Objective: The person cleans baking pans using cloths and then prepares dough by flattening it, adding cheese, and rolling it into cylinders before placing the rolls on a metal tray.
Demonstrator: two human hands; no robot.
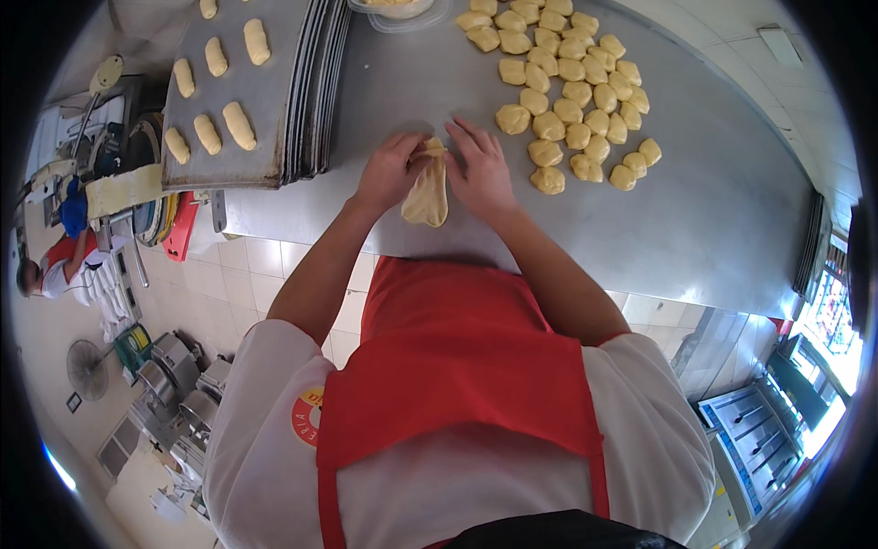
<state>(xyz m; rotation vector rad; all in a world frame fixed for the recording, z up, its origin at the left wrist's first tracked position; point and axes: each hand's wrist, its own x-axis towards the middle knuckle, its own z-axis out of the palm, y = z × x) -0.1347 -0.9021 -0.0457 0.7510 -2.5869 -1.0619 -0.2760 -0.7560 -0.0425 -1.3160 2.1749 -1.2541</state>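
A flattened, elongated piece of pale yellow dough [425, 199] lies on the metal table in front of me, its top end narrower and folded. My left hand [393, 167] pinches the dough's upper left side between thumb and fingers. On the other side, my right hand [478, 165] has its fingers stretched forward, its thumb close to the dough's right edge; whether the thumb touches it I cannot tell. Several round dough pieces [569, 112] sit in a cluster at the far right. Rolled dough pieces [240, 126] rest in rows on the top tray at the left.
A stack of metal baking trays [265, 169] stands on the table's left end. At the back edge is a clear plastic container [399, 11]. The steel table [695, 220] stretches to the right. Another person [69, 265] is at the far left, near machinery.
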